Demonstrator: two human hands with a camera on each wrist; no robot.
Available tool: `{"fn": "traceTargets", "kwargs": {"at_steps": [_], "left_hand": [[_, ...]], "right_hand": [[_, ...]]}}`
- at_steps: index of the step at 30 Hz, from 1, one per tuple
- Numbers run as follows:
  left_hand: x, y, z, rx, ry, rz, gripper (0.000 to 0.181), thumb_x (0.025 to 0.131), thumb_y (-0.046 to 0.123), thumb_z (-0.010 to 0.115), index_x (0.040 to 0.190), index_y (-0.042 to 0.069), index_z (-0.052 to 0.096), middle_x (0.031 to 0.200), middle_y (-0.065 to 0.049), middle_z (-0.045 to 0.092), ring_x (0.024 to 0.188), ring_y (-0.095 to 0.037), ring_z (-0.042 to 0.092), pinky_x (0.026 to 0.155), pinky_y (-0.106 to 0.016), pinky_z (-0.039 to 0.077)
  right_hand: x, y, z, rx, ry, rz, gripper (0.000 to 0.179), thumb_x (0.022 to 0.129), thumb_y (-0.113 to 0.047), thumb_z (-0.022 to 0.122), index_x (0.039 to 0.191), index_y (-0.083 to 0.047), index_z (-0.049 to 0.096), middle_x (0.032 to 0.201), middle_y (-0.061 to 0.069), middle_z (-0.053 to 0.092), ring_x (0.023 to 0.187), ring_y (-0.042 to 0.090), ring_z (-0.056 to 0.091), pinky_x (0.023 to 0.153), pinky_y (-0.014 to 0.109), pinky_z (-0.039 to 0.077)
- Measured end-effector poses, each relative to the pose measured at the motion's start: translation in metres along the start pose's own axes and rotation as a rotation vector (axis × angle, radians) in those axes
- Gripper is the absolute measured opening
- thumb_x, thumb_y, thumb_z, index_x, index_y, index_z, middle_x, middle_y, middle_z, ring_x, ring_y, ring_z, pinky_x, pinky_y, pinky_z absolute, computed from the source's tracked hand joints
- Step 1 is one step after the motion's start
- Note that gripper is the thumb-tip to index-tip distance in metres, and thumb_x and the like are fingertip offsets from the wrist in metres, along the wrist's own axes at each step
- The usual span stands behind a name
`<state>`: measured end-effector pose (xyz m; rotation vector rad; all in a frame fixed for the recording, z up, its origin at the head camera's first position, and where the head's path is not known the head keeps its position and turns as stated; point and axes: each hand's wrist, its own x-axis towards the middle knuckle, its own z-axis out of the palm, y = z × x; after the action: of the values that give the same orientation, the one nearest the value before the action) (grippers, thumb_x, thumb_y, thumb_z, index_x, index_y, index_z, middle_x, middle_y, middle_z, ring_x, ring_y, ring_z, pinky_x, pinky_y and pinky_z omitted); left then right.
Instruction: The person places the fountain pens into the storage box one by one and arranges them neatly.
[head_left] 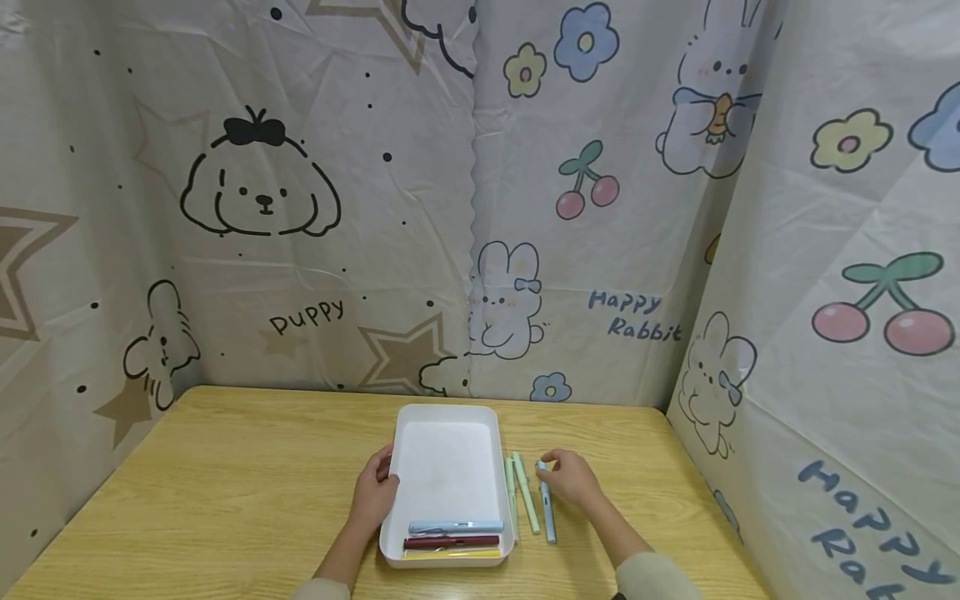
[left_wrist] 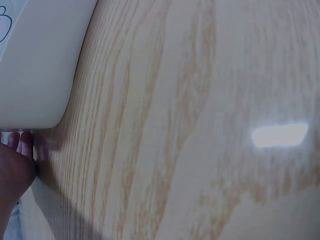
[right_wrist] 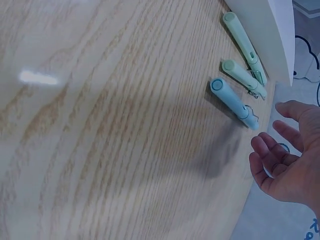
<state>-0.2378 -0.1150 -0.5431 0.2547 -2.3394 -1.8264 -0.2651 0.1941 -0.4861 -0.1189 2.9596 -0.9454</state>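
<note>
A white tray [head_left: 446,467] lies on the table, and my left hand [head_left: 375,490] holds its left side with the thumb at the rim. In the left wrist view that hand [left_wrist: 15,167] shows partly beside the tray's outer wall [left_wrist: 35,90]. Inside the tray's near end lie a light blue pen [head_left: 456,527], a dark red pen [head_left: 450,542] and a yellow pen [head_left: 452,553]. My right hand [head_left: 570,477] hovers at the far end of another blue pen [head_left: 547,504]. In the right wrist view its loosely bent fingers [right_wrist: 270,155] are apart from this pen [right_wrist: 232,100].
Two mint green pens [head_left: 527,493] lie between the tray and the loose blue pen, one close along the tray's right wall. Patterned curtains [head_left: 300,275] hang behind the wooden table [head_left: 285,467] and at both sides.
</note>
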Motion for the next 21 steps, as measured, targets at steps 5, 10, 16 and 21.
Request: {"fn": "traceTargets", "kwargs": {"at_steps": [5,10,16,21], "left_hand": [[0.0,0.001,0.0,-0.006,0.005,0.006,0.051,0.087,-0.001,0.044,0.138,0.0,0.04,0.129,-0.027,0.051,0.115,-0.038,0.052,0.091,-0.045,0.048],[0.0,0.002,0.0,-0.007,0.001,0.0,0.051,0.088,-0.001,0.043,0.139,0.0,0.039,0.131,-0.027,0.05,0.116,-0.037,0.052,0.092,-0.045,0.048],[-0.001,0.002,-0.001,-0.003,-0.012,-0.011,0.052,0.088,-0.001,0.042,0.14,0.0,0.037,0.133,-0.026,0.048,0.117,-0.037,0.05,0.094,-0.046,0.047],[-0.001,0.002,0.0,-0.001,-0.009,-0.007,0.052,0.088,-0.001,0.042,0.14,0.0,0.037,0.132,-0.026,0.049,0.117,-0.037,0.051,0.093,-0.046,0.047]], "right_hand": [[-0.001,0.005,0.004,0.021,0.011,0.049,0.036,0.083,-0.022,0.064,0.11,0.002,0.063,0.086,0.008,0.061,0.074,0.018,0.053,0.061,0.03,0.044],[-0.003,0.007,0.007,0.033,0.015,0.083,0.039,0.083,-0.022,0.065,0.114,0.002,0.061,0.099,0.016,0.064,0.085,0.025,0.059,0.072,0.039,0.05],[-0.004,0.01,0.011,0.044,0.031,0.095,0.04,0.084,-0.022,0.063,0.114,0.004,0.06,0.106,0.022,0.065,0.095,0.034,0.061,0.078,0.047,0.051],[-0.005,0.011,0.015,0.054,0.043,0.103,0.039,0.084,-0.021,0.064,0.112,0.004,0.06,0.107,0.023,0.065,0.097,0.036,0.061,0.078,0.046,0.051]]}}
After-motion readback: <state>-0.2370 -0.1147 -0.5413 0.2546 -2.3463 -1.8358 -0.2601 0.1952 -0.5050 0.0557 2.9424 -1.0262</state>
